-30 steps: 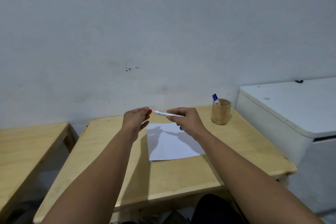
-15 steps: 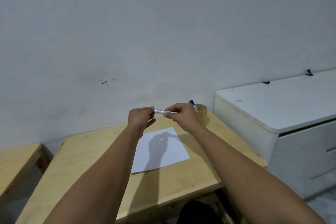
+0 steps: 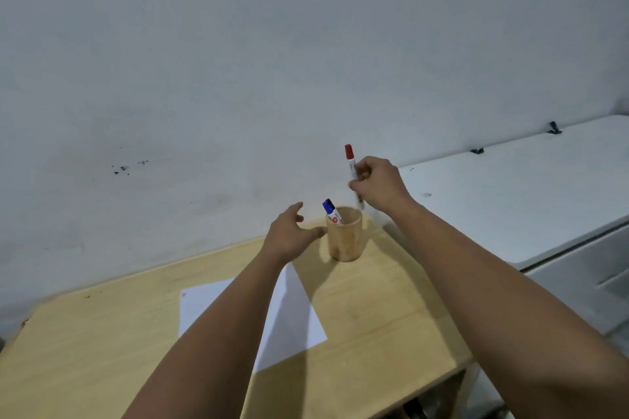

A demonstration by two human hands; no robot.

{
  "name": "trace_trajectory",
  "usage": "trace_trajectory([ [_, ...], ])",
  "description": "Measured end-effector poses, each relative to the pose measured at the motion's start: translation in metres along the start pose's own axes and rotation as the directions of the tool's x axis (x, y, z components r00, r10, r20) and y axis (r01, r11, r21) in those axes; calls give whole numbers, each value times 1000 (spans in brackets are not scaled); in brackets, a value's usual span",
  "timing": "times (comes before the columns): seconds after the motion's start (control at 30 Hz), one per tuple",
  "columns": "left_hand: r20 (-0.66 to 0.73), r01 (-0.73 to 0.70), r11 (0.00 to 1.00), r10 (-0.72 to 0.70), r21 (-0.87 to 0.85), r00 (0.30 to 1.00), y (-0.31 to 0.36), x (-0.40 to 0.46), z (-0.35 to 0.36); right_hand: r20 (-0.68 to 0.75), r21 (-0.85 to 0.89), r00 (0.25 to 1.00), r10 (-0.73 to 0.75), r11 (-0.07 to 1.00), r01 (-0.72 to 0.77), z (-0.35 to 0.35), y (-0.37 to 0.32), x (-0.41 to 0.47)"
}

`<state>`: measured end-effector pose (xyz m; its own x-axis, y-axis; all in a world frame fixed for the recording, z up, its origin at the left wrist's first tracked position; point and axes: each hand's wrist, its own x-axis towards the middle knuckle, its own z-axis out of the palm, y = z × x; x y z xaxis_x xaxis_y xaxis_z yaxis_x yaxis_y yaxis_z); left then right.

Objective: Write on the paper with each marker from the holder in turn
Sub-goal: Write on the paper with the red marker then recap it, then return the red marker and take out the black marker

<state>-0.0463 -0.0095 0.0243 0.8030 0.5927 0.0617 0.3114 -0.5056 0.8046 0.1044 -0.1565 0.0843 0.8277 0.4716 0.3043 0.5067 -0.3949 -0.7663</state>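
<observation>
My right hand grips a white marker with a red cap, held upright just above the right rim of the round wooden holder. A blue-capped marker leans inside the holder. My left hand hovers open just left of the holder, fingers spread, its thumb close to the holder's wall. The white paper lies flat on the wooden table, partly covered by my left forearm. A small mark shows near the paper's far left corner.
A white cabinet stands to the right of the table, with its top higher than the tabletop. A pale wall rises right behind the holder. The table's right edge falls away near the cabinet.
The red-capped marker was held level between both hands; now only my right hand holds it, upright, over the holder. My left hand has let go and moved beside the holder. The view shifted right.
</observation>
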Motion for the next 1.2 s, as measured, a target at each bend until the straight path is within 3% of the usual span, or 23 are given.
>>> trace_trajectory([
  [0.17, 99, 6, 1000, -6, 2, 995, -12, 25, 40, 83, -55, 996, 18, 998, -13, 24, 18, 11],
  [0.5, 58, -66, 992, 72, -106, 996, -21, 45, 67, 302, -188, 952, 45, 982, 14, 47, 22, 29],
  [0.8, 62, -69, 995, 73, -69, 995, -20, 46, 65, 404, -158, 905, 135, 985, -76, 52, 15, 33],
  [0.93, 67, -71, 996, 75, -57, 995, -20, 46, 63, 456, -196, 881, 128, 980, -40, 49, 15, 33],
  [1.2, 83, -65, 996, 70, -67, 994, -21, 47, 61, 502, -57, 863, 50, 998, -25, 36, 32, 31],
])
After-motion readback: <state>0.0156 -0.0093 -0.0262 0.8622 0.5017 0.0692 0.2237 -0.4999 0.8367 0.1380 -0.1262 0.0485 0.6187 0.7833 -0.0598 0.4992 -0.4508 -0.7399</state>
